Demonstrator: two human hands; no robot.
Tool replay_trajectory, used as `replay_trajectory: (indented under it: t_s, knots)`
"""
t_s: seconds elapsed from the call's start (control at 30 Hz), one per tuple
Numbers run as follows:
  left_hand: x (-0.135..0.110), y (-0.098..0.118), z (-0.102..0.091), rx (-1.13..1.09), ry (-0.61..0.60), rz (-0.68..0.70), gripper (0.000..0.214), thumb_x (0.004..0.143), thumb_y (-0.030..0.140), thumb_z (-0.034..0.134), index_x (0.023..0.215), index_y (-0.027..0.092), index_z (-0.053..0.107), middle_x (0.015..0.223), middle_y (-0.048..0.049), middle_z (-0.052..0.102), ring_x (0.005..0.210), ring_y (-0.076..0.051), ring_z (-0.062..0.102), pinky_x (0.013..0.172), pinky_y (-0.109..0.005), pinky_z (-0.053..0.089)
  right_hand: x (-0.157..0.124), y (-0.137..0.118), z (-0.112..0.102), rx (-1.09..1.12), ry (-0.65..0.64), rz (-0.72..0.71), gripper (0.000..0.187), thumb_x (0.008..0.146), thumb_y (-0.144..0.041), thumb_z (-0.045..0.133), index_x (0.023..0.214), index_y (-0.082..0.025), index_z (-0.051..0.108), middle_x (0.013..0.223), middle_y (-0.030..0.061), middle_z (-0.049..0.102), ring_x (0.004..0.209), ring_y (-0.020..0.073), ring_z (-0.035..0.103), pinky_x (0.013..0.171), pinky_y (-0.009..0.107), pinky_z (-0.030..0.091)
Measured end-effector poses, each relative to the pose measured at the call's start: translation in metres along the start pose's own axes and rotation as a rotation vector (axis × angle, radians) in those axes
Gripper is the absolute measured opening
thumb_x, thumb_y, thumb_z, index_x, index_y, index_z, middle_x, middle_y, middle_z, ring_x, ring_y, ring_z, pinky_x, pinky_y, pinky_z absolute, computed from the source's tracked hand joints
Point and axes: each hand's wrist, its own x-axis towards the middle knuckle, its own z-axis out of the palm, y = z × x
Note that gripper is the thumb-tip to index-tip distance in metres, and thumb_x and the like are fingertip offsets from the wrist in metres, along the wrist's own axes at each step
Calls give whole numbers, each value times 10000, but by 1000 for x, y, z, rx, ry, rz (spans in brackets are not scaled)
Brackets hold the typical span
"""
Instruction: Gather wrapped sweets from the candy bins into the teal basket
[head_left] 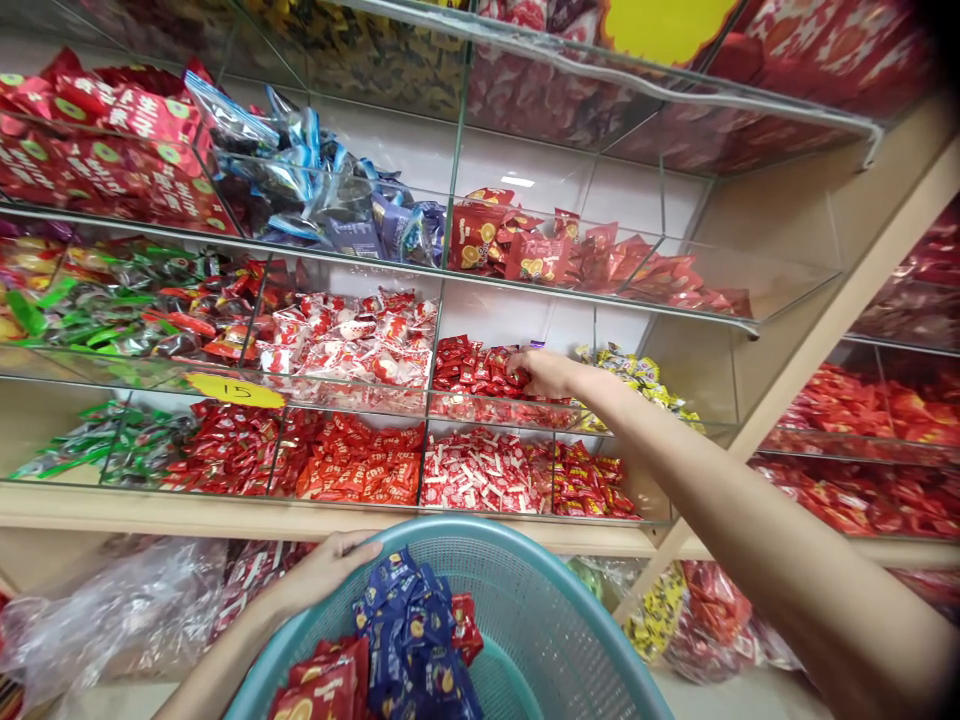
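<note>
My left hand [334, 568] grips the rim of a teal plastic basket [581, 610], fingers closed over its edge. Inside the basket lie dark blue candy packets [416, 640], with red packets with orange pictures [322, 685] at the near left and another red packet [466, 628] behind. My right hand [546, 373] reaches into a shelf compartment, its fingers curled onto small red-wrapped candies [469, 368]; the fingertips are partly hidden among them. Beside that hand, to the right, are yellow-wrapped candies [641, 375].
Clear dividers and front panels [360, 395] edge the candy compartments. Above the right arm's reach runs a shelf with red packets [540, 255]. A yellow price tag [236, 390] hangs at left. Plastic bags [127, 600] lie under the bottom ledge [187, 510]; a wooden upright [810, 370] stands at right.
</note>
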Motion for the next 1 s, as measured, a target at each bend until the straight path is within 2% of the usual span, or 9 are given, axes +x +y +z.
replay_trajectory:
  t_s: [0.13, 0.3, 0.53, 0.67, 0.87, 1.0]
  knots:
    - [-1, 2, 1, 15, 1, -4, 428, 732, 471, 457, 1036, 196, 582, 939, 4, 641, 909, -197, 530, 804, -269, 393, 0, -4, -3, 4, -33, 27, 298, 620, -143, 591, 915, -176, 567, 805, 26, 595, 710, 125, 530, 609, 187, 352]
    - [-2, 3, 1, 22, 8, -4, 434, 720, 483, 459, 1033, 211, 586, 929, 11, 644, 906, -202, 528, 808, -278, 392, -3, -5, -11, 21, 28, -16, 287, 620, -211, 623, 902, -186, 577, 876, 22, 589, 754, 126, 523, 658, 190, 361]
    - [-1, 1, 1, 31, 20, -22, 468, 707, 505, 459, 1037, 197, 585, 922, 3, 646, 903, -207, 528, 805, -281, 394, 4, -13, -15, 93, -43, 27, 346, 604, -204, 633, 943, -198, 563, 857, 8, 594, 739, 116, 531, 644, 176, 365]
    - [-1, 0, 1, 33, 28, -35, 486, 705, 516, 456, 1038, 185, 581, 922, -2, 644, 887, -200, 530, 787, -271, 399, 8, -16, -13, 140, -34, 26, 345, 590, -252, 645, 920, -198, 556, 807, 14, 585, 684, 124, 519, 587, 192, 364]
    - [-2, 1, 1, 44, 41, -30, 475, 697, 525, 459, 995, 186, 605, 910, 3, 647, 894, -202, 523, 792, -268, 390, 6, -11, -7, 360, -38, 144, 445, 547, -324, 667, 929, -169, 498, 629, -32, 508, 549, 101, 449, 494, 203, 338]
    - [-2, 1, 1, 12, 22, -26, 449, 712, 496, 465, 998, 178, 601, 914, 3, 647, 878, -196, 533, 798, -268, 387, 5, -7, -5, 410, -64, 125, 347, 537, -294, 665, 818, -165, 508, 564, -58, 452, 509, 82, 401, 473, 199, 311]
